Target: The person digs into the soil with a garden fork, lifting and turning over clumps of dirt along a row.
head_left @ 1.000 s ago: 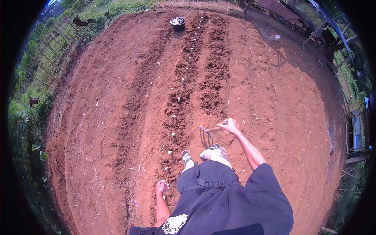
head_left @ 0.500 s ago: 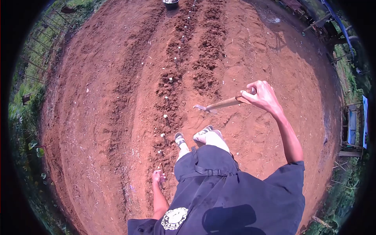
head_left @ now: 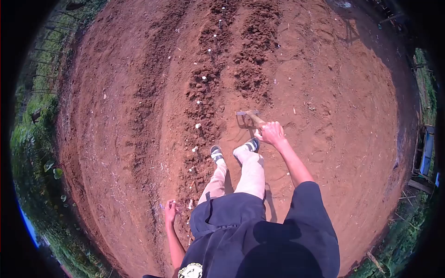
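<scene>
My right hand [head_left: 272,133] is closed round the wooden handle of a hoe [head_left: 254,117]. The hoe's metal head is just over the soil, in front of my right foot. At the lower left, my left hand [head_left: 171,211] is over the soil beside the planted row, its fingers curled; a small pale spot shows at the fingertips, too small to name. A line of pale-topped cuttings [head_left: 198,126] stands in the loose dug soil [head_left: 192,111], running away from me, left of my feet.
My shoes [head_left: 216,153] stand on reddish soil just right of the cuttings. A second strip of broken clods [head_left: 252,55] lies ahead. Green plants [head_left: 28,139] border the left edge, and a blue object [head_left: 427,153] stands at the far right.
My right hand has moved left and down, and the hoe is now more upright with its head turned. My left hand has shifted left, away from the row. The black tub has left view.
</scene>
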A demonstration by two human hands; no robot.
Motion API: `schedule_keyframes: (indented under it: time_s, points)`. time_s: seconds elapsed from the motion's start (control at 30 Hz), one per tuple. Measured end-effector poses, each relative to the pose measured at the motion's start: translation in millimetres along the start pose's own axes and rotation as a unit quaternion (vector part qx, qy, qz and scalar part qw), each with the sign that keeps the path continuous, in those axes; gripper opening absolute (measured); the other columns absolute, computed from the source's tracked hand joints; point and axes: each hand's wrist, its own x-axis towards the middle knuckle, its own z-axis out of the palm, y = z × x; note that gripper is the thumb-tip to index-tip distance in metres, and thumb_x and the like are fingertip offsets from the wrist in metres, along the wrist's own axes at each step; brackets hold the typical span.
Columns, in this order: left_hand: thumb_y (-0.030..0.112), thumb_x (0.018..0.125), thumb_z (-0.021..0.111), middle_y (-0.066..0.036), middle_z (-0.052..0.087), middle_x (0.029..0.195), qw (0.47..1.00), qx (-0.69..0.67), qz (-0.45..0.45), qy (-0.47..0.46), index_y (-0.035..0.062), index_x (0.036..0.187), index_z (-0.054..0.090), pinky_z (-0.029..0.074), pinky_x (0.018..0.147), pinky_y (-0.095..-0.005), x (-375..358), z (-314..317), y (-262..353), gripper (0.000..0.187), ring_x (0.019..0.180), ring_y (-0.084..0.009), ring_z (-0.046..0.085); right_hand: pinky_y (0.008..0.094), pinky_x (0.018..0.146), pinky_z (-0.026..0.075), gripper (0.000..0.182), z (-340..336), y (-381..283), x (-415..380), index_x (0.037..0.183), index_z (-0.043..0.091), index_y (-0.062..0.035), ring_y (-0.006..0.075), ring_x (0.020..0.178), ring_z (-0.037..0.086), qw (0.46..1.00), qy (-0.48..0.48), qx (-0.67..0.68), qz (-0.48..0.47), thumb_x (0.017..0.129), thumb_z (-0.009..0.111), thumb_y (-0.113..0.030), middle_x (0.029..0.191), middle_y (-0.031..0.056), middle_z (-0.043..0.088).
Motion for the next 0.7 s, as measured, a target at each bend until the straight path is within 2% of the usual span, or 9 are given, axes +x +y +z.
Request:
schedule_keyframes:
  time_s: [0.1,0.2,0.23,0.3,0.4,0.5,0.57,0.63,0.7]
  points:
    - [0.030,0.090,0.047,-0.012,0.063,0.086,0.999,-0.023,-0.002,0.036,0.0103,0.111,0.046,0.050,0.058,-0.0300,-21.5,-4.5,2.0,0.029,0.062,-0.0182,0.061,0.0383,0.054,0.050,0.028,20.3,-6.6,-3.8,0.074,0.068,-0.0152,0.0275,0.056,0.062,0.998,0.006,0.063,-0.006,0.071,0.053,-0.039,0.060,0.0139,0.061]
    - [0.030,0.089,0.049,-0.011,0.063,0.085,0.997,0.000,-0.083,-0.003,0.0107,0.108,0.047,0.051,0.057,-0.0343,-14.6,-4.3,-19.6,0.028,0.061,-0.0207,0.061,0.0397,0.056,0.050,0.026,16.2,-2.8,4.1,0.073,0.068,-0.0154,0.0279,0.059,0.063,0.999,-0.013,0.034,0.022,0.068,0.056,-0.038,0.061,0.0155,0.061]
    - [0.030,0.089,0.049,-0.011,0.063,0.085,0.997,-0.002,-0.075,-0.001,0.0107,0.108,0.047,0.051,0.057,-0.0343,-13.0,-4.7,-29.1,0.028,0.061,-0.0207,0.061,0.0397,0.056,0.050,0.026,12.7,-3.7,5.2,0.073,0.068,-0.0154,0.0279,0.059,0.063,0.999,-0.005,0.032,0.022,0.068,0.056,-0.038,0.061,0.0155,0.061]
    - [0.029,0.088,0.048,-0.011,0.062,0.086,0.987,0.073,-0.143,-0.029,0.0111,0.108,0.047,0.052,0.058,-0.0369,-3.2,-2.3,-44.7,0.026,0.062,-0.0217,0.062,0.0399,0.058,0.050,0.025,7.5,-5.3,3.2,0.075,0.068,-0.0156,0.0293,0.061,0.063,0.998,-0.004,0.062,0.028,0.068,0.057,-0.037,0.063,0.0164,0.062]
    - [0.028,0.088,0.048,-0.010,0.062,0.086,0.991,0.021,-0.122,-0.044,0.0117,0.108,0.047,0.052,0.058,-0.0374,-0.7,-1.8,-45.7,0.025,0.064,-0.0224,0.062,0.0409,0.061,0.050,0.029,4.2,-12.5,-13.0,0.079,0.068,-0.0123,0.0321,0.063,0.062,0.998,-0.015,0.067,0.008,0.068,0.058,-0.037,0.065,0.0182,0.062]
    - [0.028,0.088,0.048,-0.010,0.061,0.085,0.996,-0.034,-0.077,-0.019,0.0120,0.108,0.048,0.053,0.058,-0.0373,-2.1,0.0,-33.0,0.025,0.066,-0.0220,0.062,0.0416,0.060,0.049,0.034,-36.0,-9.7,-2.4,0.078,0.068,-0.0071,0.0330,0.061,0.061,0.998,-0.023,0.061,-0.018,0.068,0.058,-0.039,0.063,0.0190,0.061]
    - [0.027,0.089,0.047,-0.011,0.062,0.086,0.994,-0.069,-0.079,-0.012,0.0125,0.107,0.048,0.054,0.058,-0.0367,1.0,-2.1,-43.8,0.024,0.066,-0.0216,0.062,0.0413,0.058,0.048,0.035,-73.8,-2.3,0.6,0.070,0.067,-0.0050,0.0327,0.057,0.060,0.998,0.012,0.050,0.031,0.066,0.061,-0.040,0.057,0.0194,0.058]
    - [0.022,0.088,0.048,-0.010,0.064,0.081,0.994,-0.069,-0.085,-0.007,0.0112,0.106,0.050,0.050,0.047,-0.0337,17.3,2.0,-43.7,0.021,0.060,-0.0197,0.062,0.0407,0.055,0.047,0.037,-124.7,3.3,-0.2,0.060,0.064,-0.0034,0.0319,0.051,0.058,0.986,0.061,0.130,0.087,0.064,0.063,-0.040,0.050,0.0186,0.054]
    - [0.023,0.088,0.047,-0.011,0.064,0.080,0.996,-0.043,-0.078,-0.025,0.0111,0.106,0.049,0.048,0.045,-0.0328,32.7,4.8,-53.7,0.021,0.060,-0.0199,0.062,0.0401,0.053,0.046,0.038,-159.6,7.7,-8.3,0.060,0.063,-0.0030,0.0309,0.049,0.056,0.988,0.051,0.120,0.085,0.064,0.064,-0.040,0.049,0.0177,0.053]
